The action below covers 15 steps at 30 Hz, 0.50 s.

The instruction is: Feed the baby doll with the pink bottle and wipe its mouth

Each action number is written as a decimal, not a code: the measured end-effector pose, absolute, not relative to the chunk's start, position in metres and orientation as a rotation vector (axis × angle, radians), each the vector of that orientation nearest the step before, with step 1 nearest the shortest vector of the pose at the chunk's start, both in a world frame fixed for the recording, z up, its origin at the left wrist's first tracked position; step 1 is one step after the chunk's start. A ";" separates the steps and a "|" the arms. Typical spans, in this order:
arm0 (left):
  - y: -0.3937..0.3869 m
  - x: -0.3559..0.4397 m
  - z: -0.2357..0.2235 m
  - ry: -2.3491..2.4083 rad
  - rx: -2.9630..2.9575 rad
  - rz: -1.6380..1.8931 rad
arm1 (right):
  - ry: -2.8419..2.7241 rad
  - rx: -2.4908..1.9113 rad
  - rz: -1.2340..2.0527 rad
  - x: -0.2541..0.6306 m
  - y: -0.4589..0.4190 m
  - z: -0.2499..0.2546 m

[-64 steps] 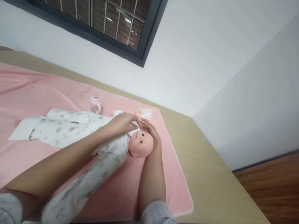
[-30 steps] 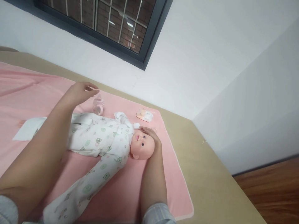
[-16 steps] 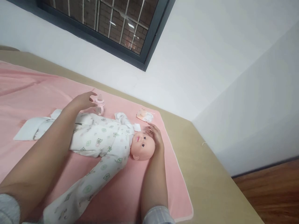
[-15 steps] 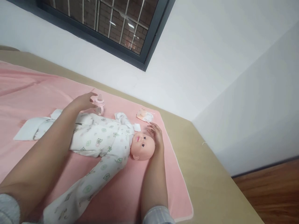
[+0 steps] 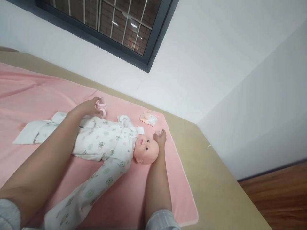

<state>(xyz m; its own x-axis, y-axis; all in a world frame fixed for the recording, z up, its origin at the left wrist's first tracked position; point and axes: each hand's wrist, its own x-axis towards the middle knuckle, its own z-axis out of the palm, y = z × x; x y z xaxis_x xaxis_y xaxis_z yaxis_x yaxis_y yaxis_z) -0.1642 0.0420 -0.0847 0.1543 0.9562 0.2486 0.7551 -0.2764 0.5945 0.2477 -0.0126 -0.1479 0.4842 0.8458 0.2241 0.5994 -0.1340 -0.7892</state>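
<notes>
Currently, the pink-topped bottle [image 5: 102, 106] stands near the far edge of our pink blanket [image 5: 176, 191], our left hand [image 5: 90, 107] curled around its side. Beyond the doll [image 5: 103, 140], our right hand [image 5: 162, 138] grips a clear cap [image 5: 158, 132], fingers partly closed; tabletop [image 5: 208, 166] extends past the blanket's right edge.

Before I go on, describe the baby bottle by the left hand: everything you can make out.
The baby bottle has a pink collar, an uncovered translucent teat on top, a pink curved handle on the side away from the hand, and a clear body, apparently plastic. It stands roughly upright on the pink blanket, just beyond the doll's torso. The left hand has its fingers against the near side, partly hiding the body; how firm the grip is, and any contents, I cannot tell.
</notes>
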 end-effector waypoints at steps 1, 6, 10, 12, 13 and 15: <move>0.039 -0.163 -0.081 1.708 2.077 0.812 | -1.225 -1.864 0.345 0.246 -0.013 -0.149; 0.033 -0.157 -0.073 1.786 2.026 0.738 | -1.265 -1.932 0.326 0.245 -0.014 -0.150; 0.035 -0.154 -0.078 1.831 2.011 0.761 | -1.282 -1.946 0.315 0.244 -0.015 -0.148; 0.035 -0.154 -0.079 1.828 2.016 0.771 | -1.280 -1.955 0.312 0.243 -0.015 -0.147; 0.034 -0.154 -0.079 1.825 2.021 0.776 | -1.280 -1.958 0.312 0.242 -0.016 -0.146; 0.033 -0.153 -0.078 1.817 2.034 0.778 | -1.277 -1.965 0.311 0.242 -0.016 -0.146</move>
<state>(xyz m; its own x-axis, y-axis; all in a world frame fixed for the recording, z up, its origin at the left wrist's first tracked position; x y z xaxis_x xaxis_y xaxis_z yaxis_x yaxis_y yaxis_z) -0.1528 0.0329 -0.0780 0.0514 0.9801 0.1919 0.8152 -0.1521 0.5588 0.2415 -0.0158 -0.1459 0.4708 0.8611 0.1918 0.6768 -0.2131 -0.7046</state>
